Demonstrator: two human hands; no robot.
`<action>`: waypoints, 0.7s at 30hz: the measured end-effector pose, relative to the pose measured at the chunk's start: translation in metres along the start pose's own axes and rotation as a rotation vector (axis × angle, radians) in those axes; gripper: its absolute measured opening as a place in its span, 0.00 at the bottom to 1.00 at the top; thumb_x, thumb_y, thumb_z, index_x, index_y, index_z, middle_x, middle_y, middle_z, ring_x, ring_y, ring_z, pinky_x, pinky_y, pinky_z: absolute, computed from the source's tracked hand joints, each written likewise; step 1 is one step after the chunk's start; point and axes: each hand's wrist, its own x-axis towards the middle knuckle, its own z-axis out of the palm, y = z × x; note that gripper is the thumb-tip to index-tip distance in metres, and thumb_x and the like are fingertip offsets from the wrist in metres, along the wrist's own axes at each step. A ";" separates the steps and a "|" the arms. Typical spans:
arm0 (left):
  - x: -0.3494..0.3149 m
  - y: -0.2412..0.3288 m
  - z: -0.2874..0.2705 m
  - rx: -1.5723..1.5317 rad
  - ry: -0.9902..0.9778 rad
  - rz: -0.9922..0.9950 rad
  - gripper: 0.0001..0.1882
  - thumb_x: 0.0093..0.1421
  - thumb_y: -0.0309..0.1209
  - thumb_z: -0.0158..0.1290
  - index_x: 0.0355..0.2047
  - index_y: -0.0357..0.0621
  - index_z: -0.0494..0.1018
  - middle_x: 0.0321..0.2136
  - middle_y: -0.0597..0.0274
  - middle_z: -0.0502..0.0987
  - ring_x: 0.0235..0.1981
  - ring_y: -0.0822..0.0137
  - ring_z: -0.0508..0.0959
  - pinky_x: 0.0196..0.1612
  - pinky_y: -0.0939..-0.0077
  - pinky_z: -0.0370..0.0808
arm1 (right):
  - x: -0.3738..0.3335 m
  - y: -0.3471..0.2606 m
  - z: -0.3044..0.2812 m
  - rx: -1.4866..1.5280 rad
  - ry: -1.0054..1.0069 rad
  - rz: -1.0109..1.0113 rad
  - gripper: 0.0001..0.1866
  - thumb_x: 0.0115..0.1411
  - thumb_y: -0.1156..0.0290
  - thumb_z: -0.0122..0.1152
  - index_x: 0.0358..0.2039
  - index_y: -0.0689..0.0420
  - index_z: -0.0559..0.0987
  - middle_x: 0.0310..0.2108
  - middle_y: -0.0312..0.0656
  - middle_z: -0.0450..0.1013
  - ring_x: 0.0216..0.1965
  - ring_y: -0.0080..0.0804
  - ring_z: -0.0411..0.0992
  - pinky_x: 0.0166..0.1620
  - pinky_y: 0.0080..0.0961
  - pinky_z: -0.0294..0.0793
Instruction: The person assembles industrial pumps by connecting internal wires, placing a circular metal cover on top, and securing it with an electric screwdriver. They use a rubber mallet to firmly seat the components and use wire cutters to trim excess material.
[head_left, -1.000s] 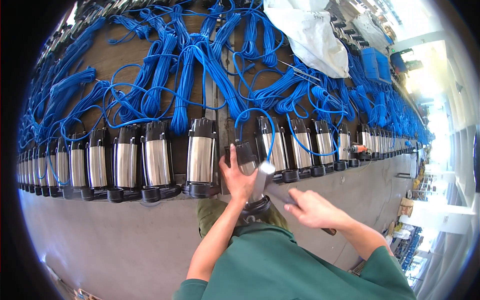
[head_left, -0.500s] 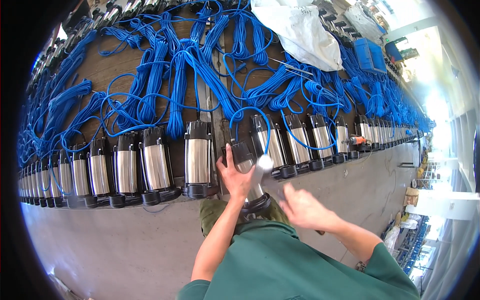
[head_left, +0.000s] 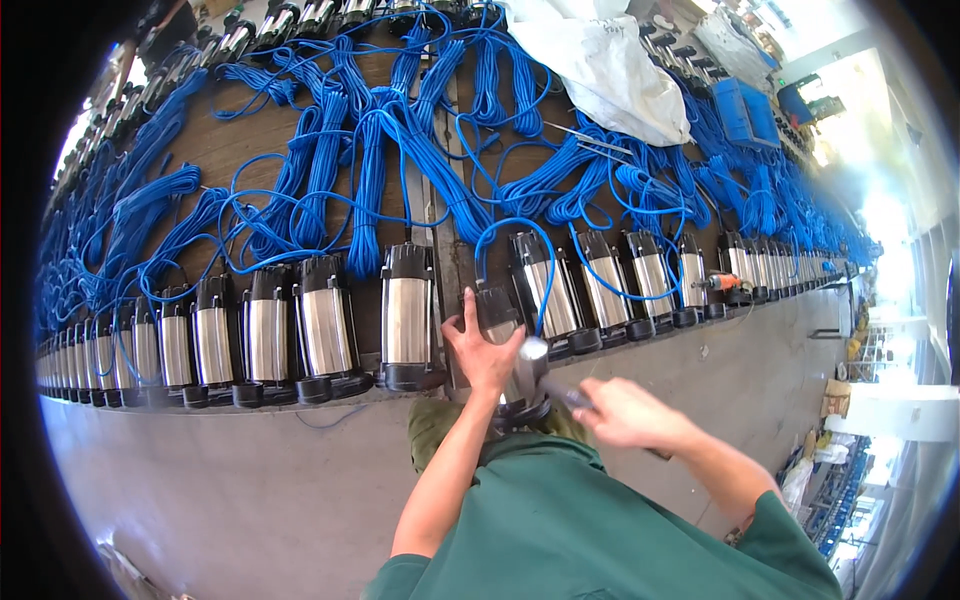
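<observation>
Hammer (head_left: pixel 534 357) time at the bench: the right hand (head_left: pixel 622 412) is wrapping closed around the dark handle, and the shiny metal head is hovering just at the lower end of a steel-bodied pump (head_left: pixel 503 330). That pump is sitting slightly below the middle of the view, pulled out of line toward the person at the front edge of the wooden bench (head_left: pixel 250 150). The left hand (head_left: pixel 483 350) is pressing on it from the nine o'clock side, fingers spread over the black top and silver body (steadying it, by the look of the grip). From the pump's top a blue cable (head_left: pixel 520 235) is looping up toward twelve o'clock and curling back down at its one o'clock side. A long row of matching pumps (head_left: pixel 325 330) is stretching away at nine o'clock and again toward two o'clock, each one trailing bundled blue cable across the bench. At one o'clock, well apart from the hands, a white sack (head_left: pixel 600 70) is lying over the cables. The person's green shirt (head_left: pixel 600 530) is filling the six o'clock edge.
</observation>
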 end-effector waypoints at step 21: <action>0.001 -0.003 0.005 0.025 0.032 0.038 0.59 0.39 0.43 0.75 0.73 0.65 0.58 0.52 0.40 0.62 0.51 0.40 0.72 0.55 0.52 0.75 | 0.002 0.010 0.018 -0.024 -0.064 0.018 0.17 0.68 0.64 0.55 0.45 0.68 0.70 0.31 0.65 0.77 0.38 0.64 0.78 0.44 0.56 0.76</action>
